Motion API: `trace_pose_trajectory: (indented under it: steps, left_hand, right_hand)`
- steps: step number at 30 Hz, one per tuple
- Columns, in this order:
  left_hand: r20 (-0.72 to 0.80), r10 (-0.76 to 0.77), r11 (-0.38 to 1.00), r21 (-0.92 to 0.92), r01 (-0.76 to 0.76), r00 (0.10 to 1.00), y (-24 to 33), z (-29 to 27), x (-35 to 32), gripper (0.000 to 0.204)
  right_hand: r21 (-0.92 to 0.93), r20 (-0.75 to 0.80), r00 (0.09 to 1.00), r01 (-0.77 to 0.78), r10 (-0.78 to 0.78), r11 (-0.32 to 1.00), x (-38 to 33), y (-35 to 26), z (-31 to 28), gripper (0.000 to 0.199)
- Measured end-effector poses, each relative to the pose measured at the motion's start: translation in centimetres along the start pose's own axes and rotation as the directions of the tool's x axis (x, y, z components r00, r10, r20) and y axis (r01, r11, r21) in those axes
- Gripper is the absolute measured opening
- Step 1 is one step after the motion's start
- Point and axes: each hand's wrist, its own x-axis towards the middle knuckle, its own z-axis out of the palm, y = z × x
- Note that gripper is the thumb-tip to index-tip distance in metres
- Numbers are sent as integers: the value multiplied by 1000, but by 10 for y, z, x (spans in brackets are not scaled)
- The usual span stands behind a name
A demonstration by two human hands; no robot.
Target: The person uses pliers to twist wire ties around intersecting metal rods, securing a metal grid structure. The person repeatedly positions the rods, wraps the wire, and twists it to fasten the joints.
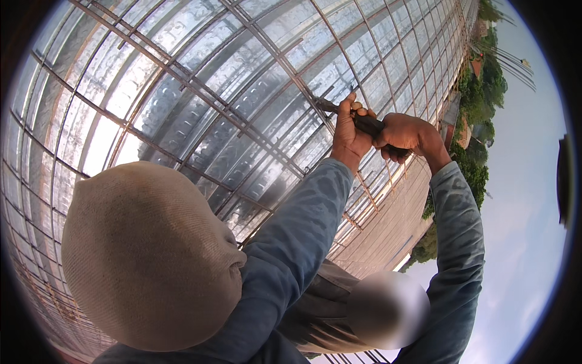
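Note:
Both my hands are closed around black-handled pliers [368,125], just off the rebar mesh [297,79]. The dark metal end of the tool points left and reaches a crossing of the bars. My left hand [351,133] is wrapped about the tool near its head, thumb uppermost and wrist turned toward me. Beside it on the right, my right hand [407,134] grips the handle end, knuckles up. Fingers hide part of the handles. Any tie wire at the jaws is too small to make out.
Shiny ribbed metal sheeting [242,151] lies behind the mesh. A rounded beige knit head covering [151,255] fills the lower left, close to my left sleeve. Between my arms is a person in dark grey clothing [321,303]. Trees [479,133] and loose bar ends [509,60] stand at right.

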Motion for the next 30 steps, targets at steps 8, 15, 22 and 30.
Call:
trace_pose_trajectory:
  steps: [8,15,22,30]
  left_hand:
    - [-327,-138,990,-29,136,935,-1,6,34,31]
    - [-198,-60,996,-79,45,978,-14,21,-12,29]
    - [-54,-31,999,-45,28,998,-8,-3,15,21]
    - [-418,-138,989,-10,147,898,-9,16,33,38]
  right_hand:
    - [-830,-523,206,-345,-827,439,0,27,61,12]
    - [-587,-562,731,-23,-387,810,9,24,32,6]
    - [-251,-190,981,-2,-47,968,1,-8,-2,17]
    - [-802,-597,368,-255,-713,541,15,35,49,14]
